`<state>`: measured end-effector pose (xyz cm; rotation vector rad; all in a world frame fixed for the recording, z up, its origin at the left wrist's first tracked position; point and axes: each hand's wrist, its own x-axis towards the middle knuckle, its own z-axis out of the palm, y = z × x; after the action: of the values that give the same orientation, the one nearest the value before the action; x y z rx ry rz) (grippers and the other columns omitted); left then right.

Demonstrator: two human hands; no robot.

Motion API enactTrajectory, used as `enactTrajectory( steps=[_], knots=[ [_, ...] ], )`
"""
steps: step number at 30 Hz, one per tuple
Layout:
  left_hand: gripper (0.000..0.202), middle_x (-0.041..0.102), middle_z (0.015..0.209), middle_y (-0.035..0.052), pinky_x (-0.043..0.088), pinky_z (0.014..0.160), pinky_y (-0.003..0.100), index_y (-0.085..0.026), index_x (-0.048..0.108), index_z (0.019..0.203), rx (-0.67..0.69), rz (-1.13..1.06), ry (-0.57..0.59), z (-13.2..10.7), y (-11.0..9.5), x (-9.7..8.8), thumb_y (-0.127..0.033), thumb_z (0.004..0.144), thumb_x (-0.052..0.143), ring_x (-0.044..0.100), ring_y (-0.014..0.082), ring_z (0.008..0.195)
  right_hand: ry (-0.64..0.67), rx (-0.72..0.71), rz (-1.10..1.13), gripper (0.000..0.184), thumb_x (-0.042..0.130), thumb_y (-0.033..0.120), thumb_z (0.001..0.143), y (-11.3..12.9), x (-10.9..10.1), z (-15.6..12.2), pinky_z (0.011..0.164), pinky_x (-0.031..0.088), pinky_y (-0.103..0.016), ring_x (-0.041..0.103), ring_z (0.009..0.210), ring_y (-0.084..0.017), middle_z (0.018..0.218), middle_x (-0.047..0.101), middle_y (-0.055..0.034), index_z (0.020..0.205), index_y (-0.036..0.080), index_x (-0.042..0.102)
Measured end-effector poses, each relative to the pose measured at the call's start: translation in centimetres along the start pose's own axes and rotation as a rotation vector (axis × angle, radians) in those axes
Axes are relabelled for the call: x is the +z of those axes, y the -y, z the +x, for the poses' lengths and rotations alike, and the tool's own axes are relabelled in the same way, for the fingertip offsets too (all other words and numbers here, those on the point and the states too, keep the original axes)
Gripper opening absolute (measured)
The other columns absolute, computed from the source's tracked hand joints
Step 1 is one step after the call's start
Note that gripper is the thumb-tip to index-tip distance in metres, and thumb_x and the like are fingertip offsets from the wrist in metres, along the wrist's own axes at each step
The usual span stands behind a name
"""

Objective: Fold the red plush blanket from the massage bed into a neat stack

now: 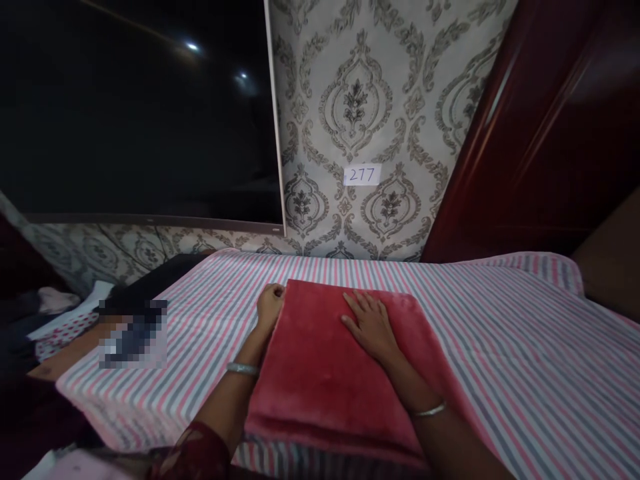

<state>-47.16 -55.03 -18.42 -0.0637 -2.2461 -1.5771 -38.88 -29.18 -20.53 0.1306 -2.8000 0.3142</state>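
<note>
A folded red plush cloth (320, 360) lies flat on the striped cover, its layered fold facing me along the near edge. My left hand (271, 305) is closed at the far left corner, with its curled fingers against the cloth's edge; the fingertips are partly hidden. Palm down, my right hand (371, 325) rests on top of the cloth toward the far right, fingers stretched and spread.
A pink, white and grey striped cover (520, 347) spreads over the table. A large black screen (140, 120) hangs on the patterned wall (400, 133) beside a paper marked 277 (362, 175). Dark red glossy wood (530, 147) stands right. Fabrics (65, 333) lie at left.
</note>
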Motion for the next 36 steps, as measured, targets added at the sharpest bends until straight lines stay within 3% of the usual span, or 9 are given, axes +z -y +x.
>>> enactTrajectory(
  steps=[4,8,11,14,17,22,25,30,36],
  knots=[
    [0.037,0.055,0.058,-0.0002,0.039,0.058,0.025,-0.017,0.061,0.058,-0.083,-0.021,0.182,-3.1,-1.2,-1.9,-0.052,0.067,0.064,0.052,0.0161,0.062,-0.005,-0.003,-0.004,0.056,0.043,0.047,0.1,0.1,0.0,0.0,0.117,0.02,-0.053,0.031,0.145,-0.03,0.158,0.036,-0.0076,0.152,0.027,0.041],
    [0.042,0.058,0.059,-0.0001,0.042,0.06,0.026,-0.015,0.065,0.067,-0.237,-0.191,0.362,-5.4,-2.1,-3.0,-0.054,0.056,0.076,0.055,0.0175,0.063,-0.03,-0.014,0.0,0.055,0.042,0.047,0.101,0.1,-0.1,-0.1,0.117,0.021,-0.052,0.031,0.144,-0.03,0.157,0.038,-0.0092,0.152,0.025,0.042],
    [0.04,0.055,0.056,-0.0023,0.04,0.057,0.025,-0.015,0.061,0.061,-0.268,-0.227,0.307,-5.8,-2.4,-3.3,-0.048,0.049,0.081,0.053,0.0145,0.058,-0.02,-0.021,0.001,0.056,0.042,0.048,0.101,0.2,-0.3,-0.1,0.117,0.02,-0.051,0.03,0.145,-0.03,0.157,0.038,-0.0099,0.151,0.025,0.043],
    [0.041,0.045,0.047,-0.0057,0.031,0.049,0.022,-0.018,0.053,0.053,-0.304,-0.235,0.189,-5.9,-2.1,-3.5,-0.052,0.052,0.076,0.042,0.0094,0.048,0.001,-0.005,0.0,0.056,0.043,0.047,0.101,0.2,-0.5,-0.2,0.117,0.02,-0.051,0.03,0.145,-0.03,0.158,0.037,-0.0096,0.152,0.026,0.042],
    [0.044,0.038,0.042,-0.0074,0.027,0.045,0.022,-0.02,0.048,0.05,-0.336,-0.251,0.166,-6.4,-1.8,-3.7,-0.056,0.054,0.072,0.033,0.0072,0.042,0.012,0.003,-0.004,0.056,0.043,0.047,0.101,0.3,-0.8,-0.2,0.117,0.02,-0.051,0.03,0.145,-0.03,0.158,0.036,-0.0088,0.153,0.027,0.04],
    [0.041,0.054,0.05,-0.0015,0.038,0.049,0.025,-0.017,0.059,0.059,-0.39,-0.276,0.302,-8.3,-2.6,-4.6,-0.052,0.05,0.078,0.048,0.0124,0.048,0.065,0.014,0.0,0.057,0.041,0.047,0.101,0.9,-1.8,0.1,0.118,0.018,-0.05,0.027,0.146,-0.029,0.159,0.034,-0.0089,0.154,0.026,0.037],
    [0.036,0.066,0.066,0.0038,0.048,0.062,0.028,-0.015,0.065,0.064,-0.323,-0.216,0.449,-9.2,-3.7,-6.2,-0.043,0.048,0.082,0.061,0.0192,0.067,0.126,0.024,0.029,0.059,0.042,0.048,0.101,1.2,-3.0,-0.2,0.118,0.018,-0.05,0.024,0.148,-0.03,0.161,0.03,-0.0096,0.155,0.026,0.036],
    [0.043,0.074,0.097,0.0104,0.055,0.083,0.036,-0.016,0.074,0.078,-0.249,-0.135,0.48,-10.8,-4.0,-8.4,-0.047,0.05,0.083,0.067,0.0291,0.096,0.115,-0.041,0.096,0.055,0.046,0.051,0.098,0.6,-4.5,-4.8,0.115,0.019,-0.061,0.026,0.147,-0.035,0.161,0.031,-0.0074,0.151,0.034,0.043],
    [0.074,0.077,0.085,0.0098,0.058,0.08,0.039,-0.017,0.075,0.095,-0.405,-0.277,0.314,-12.8,-3.1,-8.3,-0.071,0.044,0.082,0.072,0.0326,0.092,0.036,-0.054,0.226,0.05,0.05,0.046,0.097,-0.4,-4.7,-9.6,0.119,0.019,-0.054,0.03,0.146,-0.029,0.155,0.042,-0.0057,0.145,0.031,0.051]
  ],
)
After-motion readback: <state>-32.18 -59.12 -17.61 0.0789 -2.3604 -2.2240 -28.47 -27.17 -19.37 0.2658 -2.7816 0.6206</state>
